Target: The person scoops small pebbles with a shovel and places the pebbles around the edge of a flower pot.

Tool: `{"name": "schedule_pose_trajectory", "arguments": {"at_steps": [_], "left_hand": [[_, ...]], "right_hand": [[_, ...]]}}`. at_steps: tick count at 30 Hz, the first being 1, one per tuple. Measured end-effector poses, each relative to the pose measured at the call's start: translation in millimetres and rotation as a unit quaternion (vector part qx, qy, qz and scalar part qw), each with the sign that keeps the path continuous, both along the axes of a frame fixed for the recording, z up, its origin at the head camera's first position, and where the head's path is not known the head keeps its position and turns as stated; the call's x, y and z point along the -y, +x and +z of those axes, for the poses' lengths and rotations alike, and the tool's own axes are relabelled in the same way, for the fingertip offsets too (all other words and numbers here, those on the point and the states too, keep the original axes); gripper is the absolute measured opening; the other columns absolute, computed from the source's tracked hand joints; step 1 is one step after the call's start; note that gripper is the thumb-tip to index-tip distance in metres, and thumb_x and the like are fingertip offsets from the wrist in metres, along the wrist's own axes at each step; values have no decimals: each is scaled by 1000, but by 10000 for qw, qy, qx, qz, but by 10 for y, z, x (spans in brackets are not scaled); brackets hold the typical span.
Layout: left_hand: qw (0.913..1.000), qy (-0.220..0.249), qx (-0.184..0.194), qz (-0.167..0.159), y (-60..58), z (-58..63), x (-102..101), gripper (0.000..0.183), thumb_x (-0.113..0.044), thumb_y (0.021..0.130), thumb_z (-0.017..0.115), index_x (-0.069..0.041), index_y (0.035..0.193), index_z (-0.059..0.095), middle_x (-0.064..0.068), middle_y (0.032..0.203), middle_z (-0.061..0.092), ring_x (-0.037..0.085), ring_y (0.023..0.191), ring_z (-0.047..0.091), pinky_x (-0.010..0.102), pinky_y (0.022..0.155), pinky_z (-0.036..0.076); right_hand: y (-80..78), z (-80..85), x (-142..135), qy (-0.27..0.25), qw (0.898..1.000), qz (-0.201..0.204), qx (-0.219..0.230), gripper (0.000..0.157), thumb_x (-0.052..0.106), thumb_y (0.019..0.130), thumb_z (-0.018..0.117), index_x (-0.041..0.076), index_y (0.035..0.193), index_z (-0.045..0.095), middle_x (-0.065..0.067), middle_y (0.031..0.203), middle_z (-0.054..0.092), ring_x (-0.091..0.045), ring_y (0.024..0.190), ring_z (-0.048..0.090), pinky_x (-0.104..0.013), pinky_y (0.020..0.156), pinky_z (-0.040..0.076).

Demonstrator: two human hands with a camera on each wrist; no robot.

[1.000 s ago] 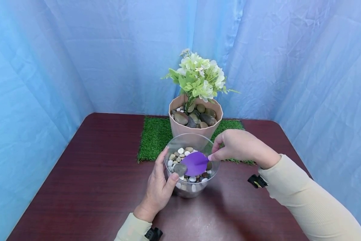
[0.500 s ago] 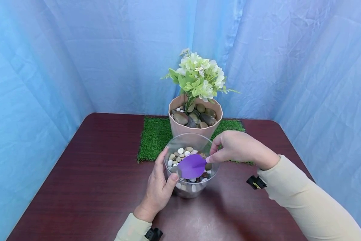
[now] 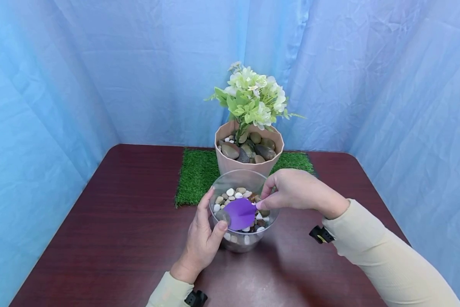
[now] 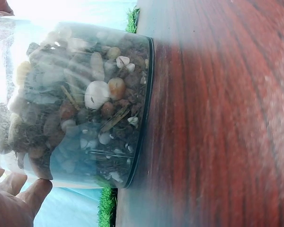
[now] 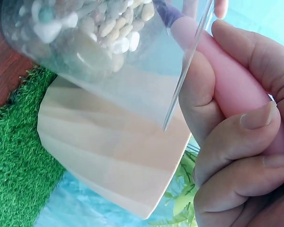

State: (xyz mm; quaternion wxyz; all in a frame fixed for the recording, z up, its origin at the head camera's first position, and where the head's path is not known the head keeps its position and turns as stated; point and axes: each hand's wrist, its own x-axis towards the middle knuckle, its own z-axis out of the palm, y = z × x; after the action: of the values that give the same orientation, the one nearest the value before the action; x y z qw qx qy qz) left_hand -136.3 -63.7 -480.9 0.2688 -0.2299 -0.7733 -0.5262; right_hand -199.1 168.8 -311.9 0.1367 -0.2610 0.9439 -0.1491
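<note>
A clear plastic pot (image 3: 240, 245) stands on the table, filled partway with white, tan and brown pebbles (image 3: 230, 192). My left hand (image 3: 200, 242) grips its left side, thumb at the near rim and fingers along the outside. In my right hand (image 3: 300, 192) is a small trowel with a purple blade (image 3: 239, 214). The right wrist view shows the fingers curled round its pink handle (image 5: 239, 80), close by the pot's rim. The blade lies low inside the pot over the pebbles, its tip overlapping a grey stone (image 3: 222, 215) at the left wall.
Right behind the clear pot stands a pale pink planter (image 3: 237, 164) holding large stones (image 3: 249, 149) and white-green flowers (image 3: 253, 94). It sits on a green turf mat (image 3: 197, 179). Light blue curtains (image 3: 168, 76) enclose the dark red wooden table (image 3: 118, 221).
My right hand has moved left and slightly down, carrying the trowel's blade toward the pot's near-left wall, where it covers part of the grey stone. The left hand and pot have stayed put.
</note>
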Motion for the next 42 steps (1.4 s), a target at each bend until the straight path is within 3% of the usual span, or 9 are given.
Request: {"name": "schedule_pose_trajectory", "arguments": {"at_steps": [11,20,33,42], "left_hand": [[10000,3,-58,-5,0,13,-3,72,-47,99,45,-5,152,20,13,153,34,34,133,42,29,112,30],[9999,-37,-119,17,3,13,-10,73,-48,99,45,-4,152,21,13,152,34,34,133,43,28,112,28],[9999,-62,-89,24,2,13,-9,73,-47,99,46,-4,152,21,16,149,38,34,129,47,27,111,30],[9998,-102,-91,112,9,3,-2,72,-46,99,47,-4,152,22,15,150,37,33,133,43,27,111,29]], "right_hand": [[4,-12,3,-112,9999,-54,53,15,51,75,77,38,76,71,17,67,62,-10,60,50,-30,53,41],[-17,-40,-107,-663,9971,-16,383,14,48,78,77,35,75,72,12,60,59,-8,49,38,-26,46,33],[0,-74,-243,-1220,9856,-620,992,24,53,75,78,29,80,74,7,53,43,-10,45,31,-27,41,28],[4,-90,-320,-1398,9812,-853,1024,26,54,72,79,30,82,75,4,62,54,-10,49,36,-27,42,33]]}}
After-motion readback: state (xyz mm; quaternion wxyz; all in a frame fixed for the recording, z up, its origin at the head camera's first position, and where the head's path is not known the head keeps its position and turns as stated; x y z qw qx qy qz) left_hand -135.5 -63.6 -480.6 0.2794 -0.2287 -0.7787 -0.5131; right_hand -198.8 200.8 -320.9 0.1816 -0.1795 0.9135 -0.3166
